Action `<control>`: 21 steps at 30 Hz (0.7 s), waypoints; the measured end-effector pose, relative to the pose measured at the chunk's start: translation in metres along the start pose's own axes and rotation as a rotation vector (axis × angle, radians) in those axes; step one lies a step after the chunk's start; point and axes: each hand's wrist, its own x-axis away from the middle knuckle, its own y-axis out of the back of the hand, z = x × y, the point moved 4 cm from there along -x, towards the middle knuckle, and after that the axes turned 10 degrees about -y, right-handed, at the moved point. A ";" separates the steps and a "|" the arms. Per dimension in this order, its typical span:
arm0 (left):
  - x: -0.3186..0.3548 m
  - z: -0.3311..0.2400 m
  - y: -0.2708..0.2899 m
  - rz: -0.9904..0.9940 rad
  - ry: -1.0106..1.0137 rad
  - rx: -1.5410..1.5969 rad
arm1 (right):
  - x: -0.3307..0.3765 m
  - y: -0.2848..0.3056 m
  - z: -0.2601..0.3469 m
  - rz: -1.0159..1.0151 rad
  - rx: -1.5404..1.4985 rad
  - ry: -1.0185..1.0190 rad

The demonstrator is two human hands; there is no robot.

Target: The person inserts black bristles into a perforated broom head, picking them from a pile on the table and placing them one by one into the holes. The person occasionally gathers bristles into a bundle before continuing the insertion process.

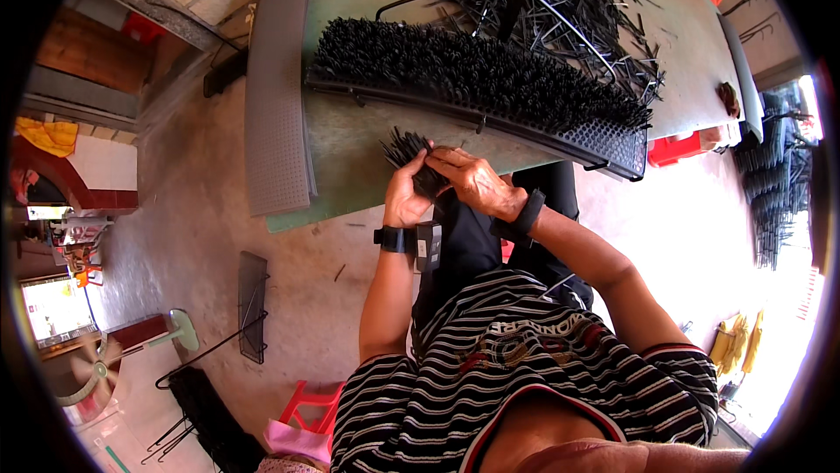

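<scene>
A bundle of thin black strips (pixel 404 147), their ends fanned out, is held just off the near edge of the table. Wrapped round its lower part is my left hand (pixel 404 202). My right hand (pixel 477 182) is closed against the bundle's right side, its fingertips on the strips and partly hidden. Just beyond both hands stands a long black perforated rack (pixel 617 154) on wire legs. Upright black bristle-like strips (pixel 464 66) fill most of it densely; bare holes show at its right end.
Behind the rack, loose black strips (pixel 577 14) lie heaped on the green table (pixel 350 162). Grey perforated sheets (pixel 278 105) overhang its left side. On the floor at left stand a black rack part (pixel 252 307) and a fan (pixel 98 370); a pink stool (pixel 311 403) is near me.
</scene>
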 end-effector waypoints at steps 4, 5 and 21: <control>-0.010 -0.002 0.012 -0.113 -0.122 0.017 | 0.010 0.010 0.008 -0.112 -0.204 -0.257; -0.009 -0.004 0.004 -0.169 -0.179 0.001 | 0.020 0.011 0.007 -0.172 -0.345 -0.431; 0.034 0.027 -0.052 -0.145 -0.669 -0.363 | 0.034 -0.006 0.011 0.007 -1.543 -1.151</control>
